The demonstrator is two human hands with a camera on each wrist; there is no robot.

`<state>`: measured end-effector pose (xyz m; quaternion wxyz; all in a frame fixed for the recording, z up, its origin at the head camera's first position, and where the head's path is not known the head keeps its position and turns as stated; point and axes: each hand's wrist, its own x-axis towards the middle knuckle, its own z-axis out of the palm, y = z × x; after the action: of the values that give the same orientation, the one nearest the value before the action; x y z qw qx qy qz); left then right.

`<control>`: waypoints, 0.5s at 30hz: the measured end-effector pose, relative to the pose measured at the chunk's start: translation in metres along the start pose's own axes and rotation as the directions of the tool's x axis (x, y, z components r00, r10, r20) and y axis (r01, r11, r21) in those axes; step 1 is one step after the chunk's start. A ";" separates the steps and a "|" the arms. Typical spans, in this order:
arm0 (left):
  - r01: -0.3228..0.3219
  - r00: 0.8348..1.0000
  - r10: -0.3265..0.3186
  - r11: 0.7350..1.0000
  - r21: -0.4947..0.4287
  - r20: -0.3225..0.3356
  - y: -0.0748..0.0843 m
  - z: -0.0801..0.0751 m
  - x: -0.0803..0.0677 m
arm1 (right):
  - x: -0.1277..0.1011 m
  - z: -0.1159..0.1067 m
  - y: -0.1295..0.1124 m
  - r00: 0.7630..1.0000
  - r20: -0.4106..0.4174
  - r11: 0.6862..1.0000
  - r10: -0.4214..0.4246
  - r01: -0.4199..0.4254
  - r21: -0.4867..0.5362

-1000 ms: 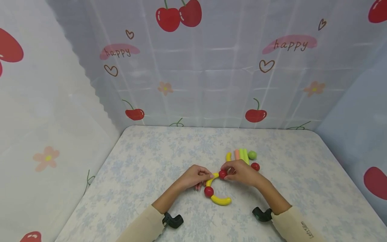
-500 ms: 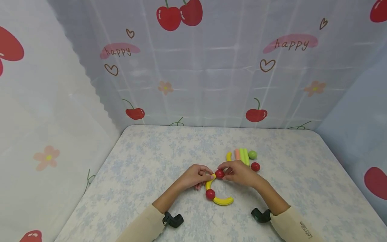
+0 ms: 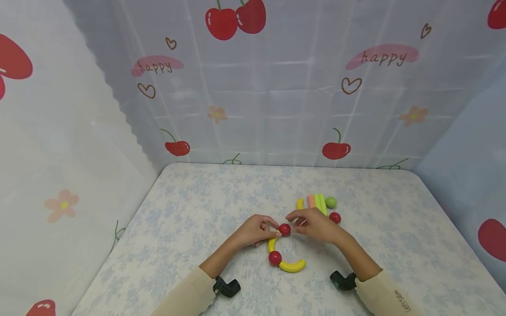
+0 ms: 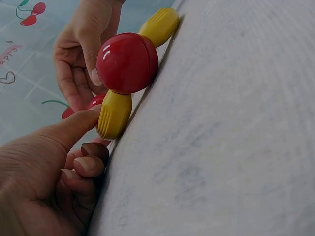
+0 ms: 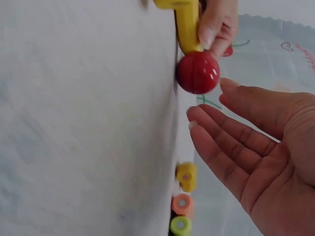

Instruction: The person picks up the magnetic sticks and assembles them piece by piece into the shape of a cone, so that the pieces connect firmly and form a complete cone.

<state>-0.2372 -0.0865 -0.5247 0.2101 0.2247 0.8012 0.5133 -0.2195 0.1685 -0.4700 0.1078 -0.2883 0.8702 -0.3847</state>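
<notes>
A toy chain lies on the floral table [image 3: 189, 219]: a red ball [image 3: 284, 229], a yellow curved piece [image 3: 272, 244], a second red ball [image 3: 275, 258] and another yellow curved piece [image 3: 292, 265]. My left hand [image 3: 272, 231] pinches the upper yellow piece [image 4: 114, 114] just below the top ball [image 4: 127, 63], thumb on it and the other fingers curled. In the right wrist view its fingertips [image 5: 216, 24] grip that yellow piece [image 5: 187, 27]. My right hand [image 3: 294, 221] hovers right of the top ball [image 5: 198, 72], its fingers [image 5: 231, 142] straight and a little apart from the ball.
Behind my right hand lie loose pieces: a small yellow curve [image 3: 299, 204], an orange stick [image 3: 311, 201], green sticks [image 3: 320, 202], a green ball [image 3: 330, 202] and a red ball [image 3: 334, 217]. Cherry-print curtains close off the table's back and both sides.
My right hand has let go of the top red ball and opened. The ball and the yellow chain have shifted slightly left and toward me under my left hand.
</notes>
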 end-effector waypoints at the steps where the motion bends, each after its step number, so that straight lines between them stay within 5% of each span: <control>1: 0.000 1.000 0.000 1.000 0.002 -0.002 0.000 0.000 0.000 | -0.001 -0.002 0.000 1.000 -0.022 1.000 0.004 -0.004 -0.003; 9: 0.004 1.000 -0.004 1.000 0.019 0.002 0.001 0.002 -0.002 | -0.002 -0.021 0.001 0.990 -0.140 0.995 0.000 -0.014 -0.097; 15: 0.008 1.000 -0.008 1.000 0.019 -0.006 0.001 0.001 -0.002 | 0.013 -0.041 0.006 0.993 -0.077 0.980 0.088 -0.100 -0.171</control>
<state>-0.2347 -0.0870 -0.5238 0.2076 0.2220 0.8074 0.5056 -0.2497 0.1889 -0.4454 0.0702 -0.2418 0.9165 -0.3109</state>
